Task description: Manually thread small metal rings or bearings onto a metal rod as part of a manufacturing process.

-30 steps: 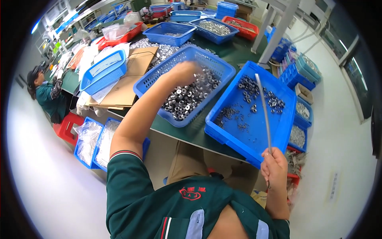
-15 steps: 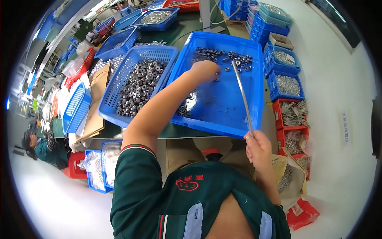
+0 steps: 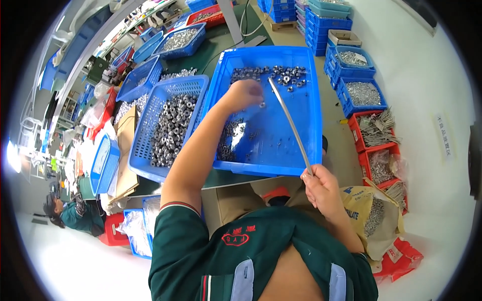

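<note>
My right hand grips the lower end of a thin metal rod, which slants up and away over the blue tray. Its far tip lies by the loose metal rings along the tray's far side. Over the tray's left half hovers my left hand, fingers curled and smeared by motion, so what they hold is hidden. A single small ring shows just below the fingertips. Tiny dark bits are scattered beside a shiny patch on the tray floor.
Left of the tray, a blue perforated basket holds many dark metal rings. Folded cardboard leans beside it. Stacked blue bins and red bins of metal parts line the right. A person sits far left.
My left hand has shifted slightly back toward me, and a ring now shows below its fingertips. The view has turned a little; my right hand still holds the rod.
</note>
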`<state>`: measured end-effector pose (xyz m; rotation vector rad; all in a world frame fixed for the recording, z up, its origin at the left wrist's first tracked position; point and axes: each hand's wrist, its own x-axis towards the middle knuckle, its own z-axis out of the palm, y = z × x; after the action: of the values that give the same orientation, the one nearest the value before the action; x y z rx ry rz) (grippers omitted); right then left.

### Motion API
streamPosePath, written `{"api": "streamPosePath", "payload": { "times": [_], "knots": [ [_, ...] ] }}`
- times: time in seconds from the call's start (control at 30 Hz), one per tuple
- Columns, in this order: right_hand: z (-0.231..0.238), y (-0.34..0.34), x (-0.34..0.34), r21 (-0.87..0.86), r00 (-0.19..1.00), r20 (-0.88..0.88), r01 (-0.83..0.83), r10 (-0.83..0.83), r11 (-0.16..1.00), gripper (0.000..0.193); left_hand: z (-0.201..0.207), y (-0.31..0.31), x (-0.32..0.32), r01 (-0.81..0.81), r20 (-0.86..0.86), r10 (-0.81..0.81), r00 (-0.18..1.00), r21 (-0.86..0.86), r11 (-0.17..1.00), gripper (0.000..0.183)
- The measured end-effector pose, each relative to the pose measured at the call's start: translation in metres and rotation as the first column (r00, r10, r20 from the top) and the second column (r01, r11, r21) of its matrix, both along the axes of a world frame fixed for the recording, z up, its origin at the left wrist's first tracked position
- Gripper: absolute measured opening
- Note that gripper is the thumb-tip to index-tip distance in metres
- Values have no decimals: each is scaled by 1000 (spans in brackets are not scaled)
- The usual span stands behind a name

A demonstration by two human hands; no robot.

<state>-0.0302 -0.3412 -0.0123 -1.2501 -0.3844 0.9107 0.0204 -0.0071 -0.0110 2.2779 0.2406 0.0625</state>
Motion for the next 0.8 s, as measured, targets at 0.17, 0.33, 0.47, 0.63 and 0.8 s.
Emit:
{"api": "streamPosePath", "payload": {
  "times": [0.17, 0.33, 0.47, 0.63, 0.8],
  "knots": [
    [2, -3, 3, 3, 999, -19, -35, 35, 999, 14, 22, 5, -16, 179, 146, -108, 983, -694, 697, 33],
    [0, -4, 3, 0, 999, -8, -40, 40, 999, 13, 27, -2, -20, 210, 187, -97, 978, -831, 516, 30],
    [1, -5, 4, -12, 997, 50, -56, 56, 998, 13, 24, -1, -19, 245, 219, -110, 969, -852, 463, 28],
    [4, -7, 3, -29, 997, 46, -61, 62, 998, 12, 24, 2, -20, 227, 200, -108, 974, -853, 469, 28],
    [11, -8, -3, -153, 962, 269, -13, 55, 988, 12, 24, 4, -19, 295, 223, -244, 944, -902, 316, 27]
  ]
}}
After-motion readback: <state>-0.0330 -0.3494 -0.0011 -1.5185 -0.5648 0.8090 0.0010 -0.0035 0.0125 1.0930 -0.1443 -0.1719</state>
